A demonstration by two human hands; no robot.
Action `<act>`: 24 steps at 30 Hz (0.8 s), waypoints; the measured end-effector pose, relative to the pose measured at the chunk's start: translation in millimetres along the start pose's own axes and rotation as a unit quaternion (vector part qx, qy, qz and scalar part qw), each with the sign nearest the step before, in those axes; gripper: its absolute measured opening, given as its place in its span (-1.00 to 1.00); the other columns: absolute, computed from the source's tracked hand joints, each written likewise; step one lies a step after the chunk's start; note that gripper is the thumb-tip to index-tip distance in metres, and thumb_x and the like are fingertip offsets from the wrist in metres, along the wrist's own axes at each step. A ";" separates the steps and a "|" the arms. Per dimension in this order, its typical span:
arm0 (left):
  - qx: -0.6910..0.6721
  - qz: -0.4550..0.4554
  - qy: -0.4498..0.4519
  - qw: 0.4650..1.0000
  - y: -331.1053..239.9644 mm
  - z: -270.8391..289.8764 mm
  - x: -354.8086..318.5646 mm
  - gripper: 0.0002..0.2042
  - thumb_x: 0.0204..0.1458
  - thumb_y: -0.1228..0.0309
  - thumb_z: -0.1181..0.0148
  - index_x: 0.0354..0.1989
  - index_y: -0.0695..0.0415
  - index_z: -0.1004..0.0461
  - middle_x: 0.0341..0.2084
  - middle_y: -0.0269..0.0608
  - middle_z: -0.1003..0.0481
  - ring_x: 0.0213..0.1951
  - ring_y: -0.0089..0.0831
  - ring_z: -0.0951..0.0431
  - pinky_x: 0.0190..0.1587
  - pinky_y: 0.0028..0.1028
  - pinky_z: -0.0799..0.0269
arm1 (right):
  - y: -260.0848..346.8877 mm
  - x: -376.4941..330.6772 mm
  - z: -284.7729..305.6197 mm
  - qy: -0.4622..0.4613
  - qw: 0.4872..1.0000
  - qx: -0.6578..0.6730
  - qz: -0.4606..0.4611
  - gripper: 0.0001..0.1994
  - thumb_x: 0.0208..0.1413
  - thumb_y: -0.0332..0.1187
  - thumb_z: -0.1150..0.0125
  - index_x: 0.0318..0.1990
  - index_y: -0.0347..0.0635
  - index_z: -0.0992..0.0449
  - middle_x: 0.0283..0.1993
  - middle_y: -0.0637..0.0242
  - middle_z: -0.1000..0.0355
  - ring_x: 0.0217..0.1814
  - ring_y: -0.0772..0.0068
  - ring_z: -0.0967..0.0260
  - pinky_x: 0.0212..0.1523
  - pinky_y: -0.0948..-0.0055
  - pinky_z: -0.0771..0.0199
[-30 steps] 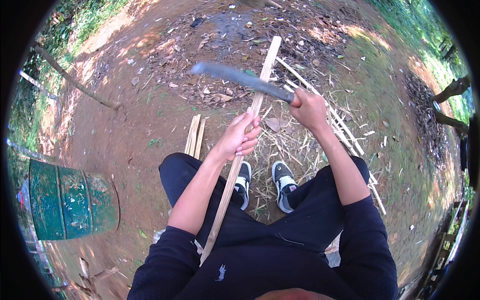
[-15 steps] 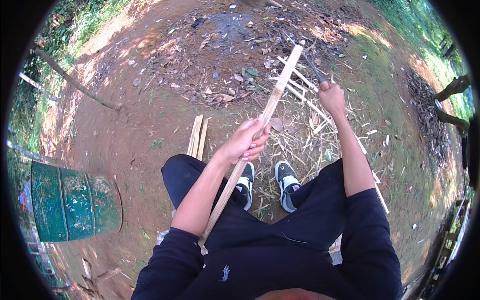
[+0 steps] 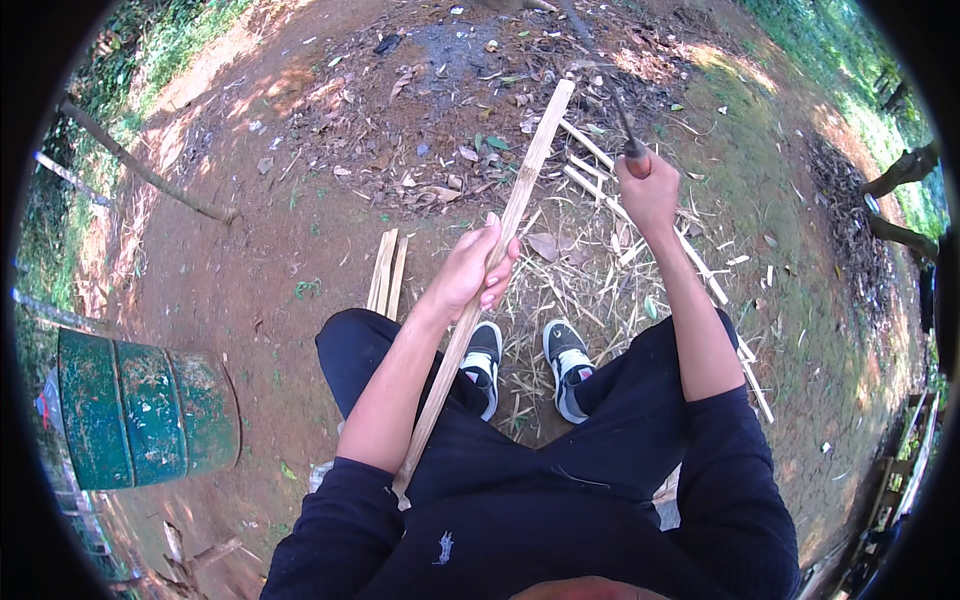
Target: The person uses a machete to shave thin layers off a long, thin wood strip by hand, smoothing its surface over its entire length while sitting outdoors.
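A long pale strip of split wood point(image 3: 528, 180) runs slantwise from beside my left hip up past my knees. My left hand point(image 3: 474, 268) is wrapped round its middle, thumb along the upper side. In my right hand point(image 3: 650, 195) is a machete point(image 3: 610, 90), gripped by its brown wooden handle. The thin dark blade points away and up to the left, apart from the strip's far end. Its tip is hard to make out near the top edge. Several cut wood strips point(image 3: 586, 182) lie on the ground between the two hands' far ends.
Shavings point(image 3: 560, 290) litter the soil around my shoes point(image 3: 568, 368). Two short wood pieces point(image 3: 388, 272) lie beyond my left knee. A green metal drum point(image 3: 150, 410) stands at the left, and a thin leaning pole point(image 3: 150, 168) rises behind it. Dry leaves point(image 3: 440, 190) cover the ground ahead.
My right hand has turned the machete so its blade reaches farther forward, away from the strip. The strip's far end has shifted slightly left, still in my left hand.
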State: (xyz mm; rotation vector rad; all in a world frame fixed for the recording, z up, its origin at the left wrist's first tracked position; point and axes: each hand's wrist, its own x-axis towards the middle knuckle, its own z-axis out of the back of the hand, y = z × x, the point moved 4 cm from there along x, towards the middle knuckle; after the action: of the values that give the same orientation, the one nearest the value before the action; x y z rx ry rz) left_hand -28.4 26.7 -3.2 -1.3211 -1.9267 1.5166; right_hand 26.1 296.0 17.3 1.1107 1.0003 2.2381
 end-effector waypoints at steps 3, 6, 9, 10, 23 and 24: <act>-0.001 0.023 0.003 1.000 1.8 -4.5 -1.7 -0.53 0.38 -0.02 0.37 -0.35 0.11 -0.29 -0.82 -0.53 -0.09 -0.88 -0.67 -0.09 -0.84 -0.62 -0.08 | 5.8 -4.0 -2.4 0.046 0.994 -0.047 0.087 -0.84 -0.09 -0.38 -0.27 -0.53 -0.22 -0.43 -0.68 0.20 -0.38 -0.64 0.30 -0.39 -0.53 0.28 -0.36; -0.026 0.028 0.039 0.999 6.6 -6.9 -1.3 -0.53 0.38 -0.02 0.35 -0.36 0.11 -0.29 -0.80 -0.54 -0.10 -0.86 -0.68 -0.12 -0.83 -0.62 -0.10 | 9.2 -10.3 -10.9 0.057 0.969 -0.130 0.203 -0.85 -0.16 -0.37 -0.27 -0.53 -0.12 -0.39 -0.65 0.20 -0.41 -0.56 0.04 -0.45 -0.53 0.15 -0.42; -0.024 0.023 0.037 0.999 11.8 -6.0 1.1 -0.53 0.38 -0.02 0.37 -0.38 0.09 -0.27 -0.83 -0.53 -0.08 -0.89 -0.67 -0.07 -0.85 -0.63 -0.06 | 15.8 -17.8 -17.1 0.091 0.943 -0.148 0.283 -0.86 -0.17 -0.36 -0.26 -0.52 -0.10 -0.38 -0.64 0.24 -0.41 -0.58 0.09 -0.44 -0.54 0.16 -0.43; -0.022 0.024 0.034 0.999 13.2 -5.5 1.1 -0.53 0.38 -0.02 0.37 -0.39 0.09 -0.26 -0.83 -0.53 -0.07 -0.90 -0.67 -0.07 -0.86 -0.63 -0.06 | 18.9 -21.0 -18.5 0.100 0.936 -0.139 0.307 -0.86 -0.19 -0.37 -0.25 -0.51 -0.08 -0.37 -0.62 0.25 -0.42 -0.59 0.10 -0.44 -0.56 0.15 -0.41; -0.039 0.015 0.063 0.997 11.3 -9.8 -0.8 -0.54 0.38 -0.01 0.37 -0.42 0.09 -0.22 -0.84 -0.53 -0.06 -0.91 -0.68 -0.05 -0.88 -0.64 -0.03 | -50.0 29.2 6.9 0.069 0.971 -0.228 -0.020 -0.79 0.11 -0.27 -0.07 -0.36 -0.17 -0.57 -0.49 0.01 -0.53 -0.37 -0.06 -0.55 -0.26 0.05 -0.54; -0.033 0.016 0.059 0.998 11.0 -9.3 -1.3 -0.54 0.38 0.00 0.38 -0.41 0.09 -0.22 -0.84 -0.53 -0.06 -0.91 -0.68 -0.05 -0.88 -0.64 -0.03 | -51.0 29.0 7.4 0.091 0.958 -0.254 -0.094 -0.65 0.20 -0.16 -0.02 -0.30 -0.28 -0.60 -0.36 -0.08 -0.57 -0.22 -0.13 -0.55 -0.12 -0.03 -0.50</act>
State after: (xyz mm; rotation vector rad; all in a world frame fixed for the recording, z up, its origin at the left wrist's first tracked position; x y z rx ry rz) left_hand -16.0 30.8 -9.3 -1.4418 -1.9052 1.3685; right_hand 19.0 350.5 -4.6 0.5706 0.5133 2.2811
